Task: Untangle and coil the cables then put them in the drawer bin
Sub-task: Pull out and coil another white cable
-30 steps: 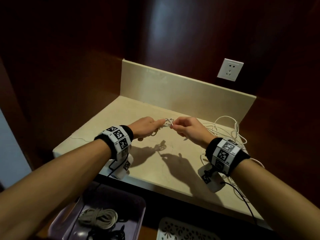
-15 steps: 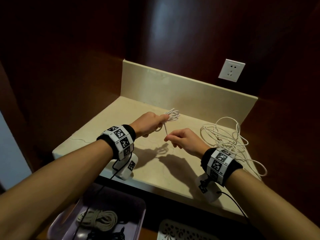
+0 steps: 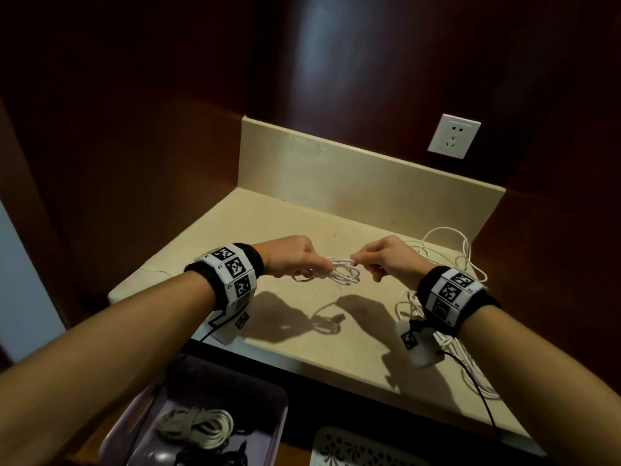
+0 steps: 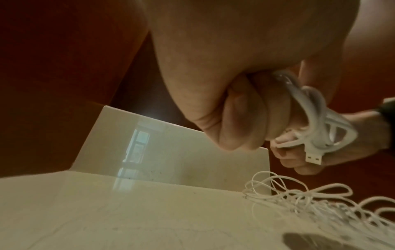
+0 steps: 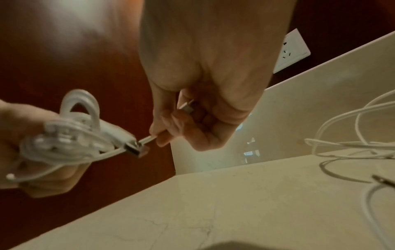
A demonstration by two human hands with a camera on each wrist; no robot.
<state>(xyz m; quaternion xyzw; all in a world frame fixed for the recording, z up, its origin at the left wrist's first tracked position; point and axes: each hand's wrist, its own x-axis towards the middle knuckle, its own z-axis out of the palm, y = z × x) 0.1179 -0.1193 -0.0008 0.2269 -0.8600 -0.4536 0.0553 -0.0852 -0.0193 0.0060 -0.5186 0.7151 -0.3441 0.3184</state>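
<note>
A small coil of white USB cable (image 3: 339, 269) hangs above the beige counter (image 3: 302, 334) between my two hands. My left hand (image 3: 292, 260) grips the coil (image 4: 320, 121) with curled fingers; its USB plug (image 4: 313, 158) dangles below. My right hand (image 3: 379, 260) pinches the cable's free end (image 5: 149, 139) right beside the coil (image 5: 70, 140), with the small plug (image 5: 186, 108) tucked in its palm. A loose tangle of thin white cable (image 3: 450, 257) lies on the counter at the right, partly hidden by my right wrist.
A purple bin (image 3: 262, 398) below the counter's front edge holds a coiled beige cord (image 3: 198, 428) and a dark cable. A white patterned tray (image 3: 356, 449) sits beside it. A wall socket (image 3: 453, 136) is above the backsplash. Dark wood walls close in both sides.
My right hand had pulled away toward me half a second ago; it has come back up to the coil. The coil now hangs lower from my left hand.
</note>
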